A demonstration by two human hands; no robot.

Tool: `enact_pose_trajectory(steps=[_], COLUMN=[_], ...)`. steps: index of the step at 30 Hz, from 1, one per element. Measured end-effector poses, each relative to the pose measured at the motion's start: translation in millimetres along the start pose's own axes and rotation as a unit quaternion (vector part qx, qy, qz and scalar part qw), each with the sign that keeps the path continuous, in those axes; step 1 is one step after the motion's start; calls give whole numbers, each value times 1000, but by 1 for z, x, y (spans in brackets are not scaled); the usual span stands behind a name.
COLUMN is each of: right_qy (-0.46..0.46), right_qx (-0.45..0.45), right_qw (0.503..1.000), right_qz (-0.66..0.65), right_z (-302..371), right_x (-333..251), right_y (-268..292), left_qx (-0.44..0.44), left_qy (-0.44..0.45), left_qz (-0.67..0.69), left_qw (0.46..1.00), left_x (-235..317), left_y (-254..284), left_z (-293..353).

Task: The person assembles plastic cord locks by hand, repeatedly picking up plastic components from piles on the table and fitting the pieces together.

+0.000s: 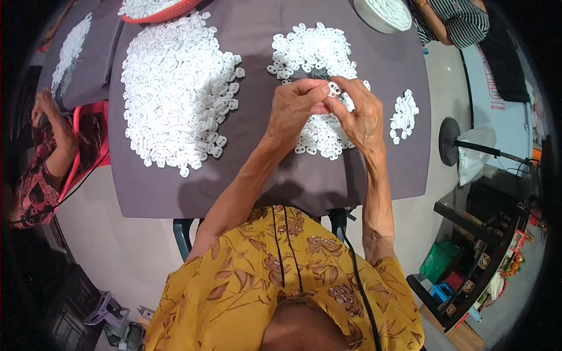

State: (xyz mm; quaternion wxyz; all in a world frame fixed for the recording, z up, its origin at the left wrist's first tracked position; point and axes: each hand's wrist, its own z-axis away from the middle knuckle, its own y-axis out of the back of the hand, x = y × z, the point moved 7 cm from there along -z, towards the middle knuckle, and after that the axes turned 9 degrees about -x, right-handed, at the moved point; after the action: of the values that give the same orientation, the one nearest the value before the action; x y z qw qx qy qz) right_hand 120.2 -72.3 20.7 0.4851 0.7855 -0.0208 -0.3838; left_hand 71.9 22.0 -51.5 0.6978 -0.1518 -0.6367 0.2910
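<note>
Over the middle of the table, my left hand [293, 111] and my right hand [364, 117] meet, fingertips closed on one small white plastic piece with holes [333, 89]. Both hands pinch it from either side. Beneath and around them spreads a middle pile of similar white pieces [313, 48], part of it hidden by my hands. Some thin dark bits [319, 74] lie just beyond my fingers. A much larger heap of white pieces [175, 88] covers the table to the left. To the right of my right hand is a small group of them [404, 117].
A red basket [167, 13] and a white bowl [383, 14], both holding white pieces, stand at the far edge of the grey-brown tablecloth [252, 35]. One person's striped sleeve [468, 26] shows far right; another person's arm [58, 140] is at left. A black stand [449, 140] is right.
</note>
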Motion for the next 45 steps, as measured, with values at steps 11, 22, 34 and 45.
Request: enact_pose_trajectory(steps=[11, 22, 34, 45], right_qy=[-18, -27, -9, 58], right_qx=[-30, -27, -26, 5], right_qw=[999, 997, 999, 997], right_qz=[-36, -69, -26, 43], right_z=[-1, 2, 2, 1], right_x=[1, 7, -1, -7], right_y=[-4, -8, -4, -4], left_qx=[5, 15, -3, 1], left_qy=[29, 58, 74, 49], left_qz=[27, 71, 59, 76], left_qw=[999, 996, 996, 996], left_x=[-5, -11, -12, -10], left_y=[5, 3, 2, 0], left_z=[-5, -4, -3, -3])
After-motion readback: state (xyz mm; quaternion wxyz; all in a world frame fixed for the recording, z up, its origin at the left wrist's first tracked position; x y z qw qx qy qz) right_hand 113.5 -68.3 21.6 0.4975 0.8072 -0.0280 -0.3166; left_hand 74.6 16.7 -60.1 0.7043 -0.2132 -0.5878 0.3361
